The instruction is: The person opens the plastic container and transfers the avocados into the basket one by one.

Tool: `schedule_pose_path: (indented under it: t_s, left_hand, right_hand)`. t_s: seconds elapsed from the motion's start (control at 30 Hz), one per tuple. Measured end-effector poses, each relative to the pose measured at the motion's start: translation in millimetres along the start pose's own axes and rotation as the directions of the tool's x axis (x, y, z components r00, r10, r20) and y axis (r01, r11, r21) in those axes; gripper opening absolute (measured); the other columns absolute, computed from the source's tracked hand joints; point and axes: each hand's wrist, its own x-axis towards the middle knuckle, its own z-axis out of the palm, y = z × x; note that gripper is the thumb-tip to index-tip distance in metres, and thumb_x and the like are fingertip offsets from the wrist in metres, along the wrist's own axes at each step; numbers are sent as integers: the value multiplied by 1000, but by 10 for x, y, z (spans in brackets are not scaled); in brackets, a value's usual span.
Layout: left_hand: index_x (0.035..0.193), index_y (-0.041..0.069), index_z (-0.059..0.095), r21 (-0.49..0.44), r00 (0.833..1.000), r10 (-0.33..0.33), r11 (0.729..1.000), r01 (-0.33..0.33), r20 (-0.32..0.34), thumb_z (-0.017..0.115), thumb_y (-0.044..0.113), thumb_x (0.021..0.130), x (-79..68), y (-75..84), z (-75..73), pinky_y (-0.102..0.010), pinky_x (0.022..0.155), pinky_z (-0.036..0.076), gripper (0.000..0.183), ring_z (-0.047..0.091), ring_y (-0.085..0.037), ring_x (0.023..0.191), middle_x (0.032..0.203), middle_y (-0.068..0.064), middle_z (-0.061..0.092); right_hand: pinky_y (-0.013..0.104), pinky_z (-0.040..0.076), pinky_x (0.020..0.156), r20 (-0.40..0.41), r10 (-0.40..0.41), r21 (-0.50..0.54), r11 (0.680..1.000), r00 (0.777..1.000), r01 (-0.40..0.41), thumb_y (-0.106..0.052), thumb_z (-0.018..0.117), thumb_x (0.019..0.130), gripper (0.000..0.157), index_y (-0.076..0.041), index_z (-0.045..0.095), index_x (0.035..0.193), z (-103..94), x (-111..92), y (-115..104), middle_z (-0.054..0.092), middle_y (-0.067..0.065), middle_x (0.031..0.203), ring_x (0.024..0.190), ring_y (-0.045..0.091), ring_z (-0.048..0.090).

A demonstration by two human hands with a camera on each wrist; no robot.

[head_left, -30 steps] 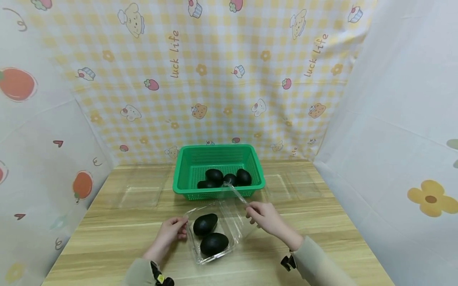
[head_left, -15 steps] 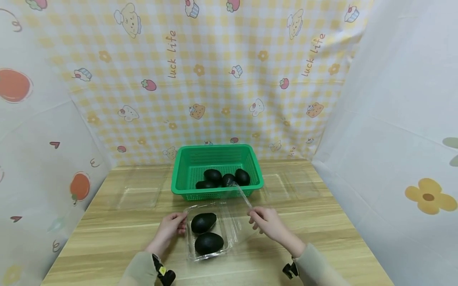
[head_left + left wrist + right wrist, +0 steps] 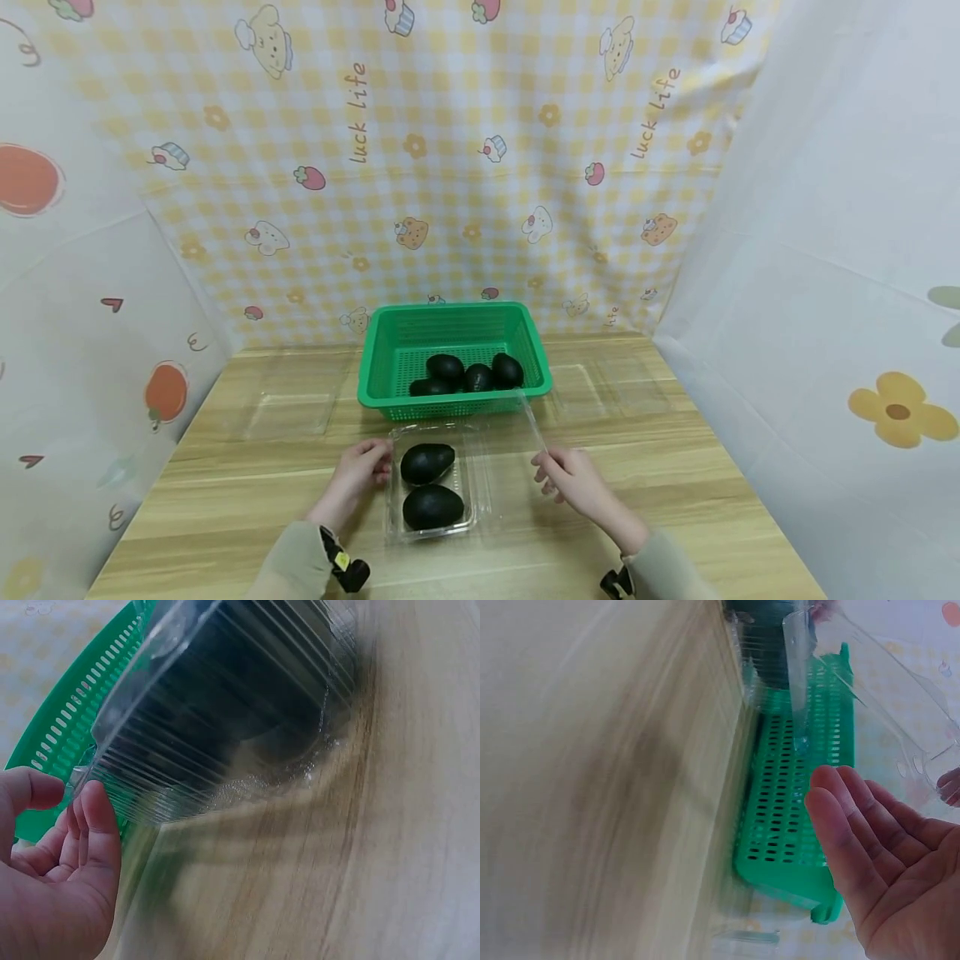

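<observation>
A clear plastic clamshell box (image 3: 435, 535) stands at the middle of the table with two dark avocados (image 3: 427, 463) inside, one behind the other. Its hinged lid (image 3: 531, 421) is swung up and out to the right. My left hand (image 3: 358, 472) pinches the box's left rim between thumb and fingers, seen close in the left wrist view. At the lid's outer edge, my right hand (image 3: 572, 479) holds on with its fingertips. The right wrist view shows the fingers of that hand (image 3: 885, 847) rather straight, the thumb on the far right beside the lid's corner.
Behind the box stands a green slotted basket (image 3: 375, 358) with several more avocados (image 3: 507, 369). Other clear plastic boxes lie on the wooden table (image 3: 225, 508), one at the back left (image 3: 292, 408) and another at the back right (image 3: 581, 392). Patterned cloth hangs behind.
The right hand has moved right and slightly down, swinging the lid further outward. The box has turned straighter and shifted a little left, with the left hand staying at its rim.
</observation>
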Motion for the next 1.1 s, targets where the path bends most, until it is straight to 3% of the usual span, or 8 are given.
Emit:
schedule_pose_path:
  t_s: [0.1, 0.23, 0.57, 0.97, 1.1]
  left_hand:
    - [106, -14, 58, 7, 1000, 0, 1000, 0, 9, 55, 4, 95, -1, 9, 3, -22, 55, 48, 21, 52, -11, 64, 79, -4, 56]
    - [112, -15, 55, 6, 1000, -7, 1000, 7, 20, 53, 2, 95, -4, 27, 6, -22, 55, 47, 24, 52, -11, 65, 81, -4, 56]
    - [116, -15, 54, 3, 1000, -9, 1000, 9, 23, 53, 2, 96, 3, 36, -3, -23, 56, 47, 26, 51, -12, 67, 80, -3, 53]
    - [113, -14, 55, -14, 1000, -3, 1000, 3, 0, 53, 0, 96, 53, 15, -14, -22, 55, 46, 23, 51, -11, 65, 78, -3, 53]
    - [115, -15, 54, -23, 1000, 0, 1000, 0, -7, 53, 0, 96, 58, 18, -10, -21, 54, 46, 24, 50, -11, 65, 78, -3, 53]
  right_hand:
    - [32, 53, 47, 2, 22, 9, 1000, 1000, -22, -16, 45, 102, 32, 10, 64, 103, -3, -19, 33, 67, 13, 81, 65, 27, 64]
    - [29, 51, 47, 5, 44, 0, 999, 999, -44, -15, 44, 101, 31, 9, 65, 101, -6, -41, 72, 65, 8, 79, 64, 22, 62]
    - [29, 52, 50, 30, 53, -25, 998, 998, -53, -11, 44, 99, 30, 10, 64, 100, -6, -73, 198, 63, 7, 77, 62, 15, 58]
    - [24, 42, 48, 27, -5, -259, 966, 1000, 11, -14, 45, 98, 29, -8, 66, 78, -3, 29, 417, 58, -5, 66, 55, 7, 48]
    - [23, 40, 47, 40, 19, -290, 957, 999, -7, -15, 46, 98, 31, -12, 63, 72, -5, 73, 472, 54, -7, 61, 51, 6, 45]
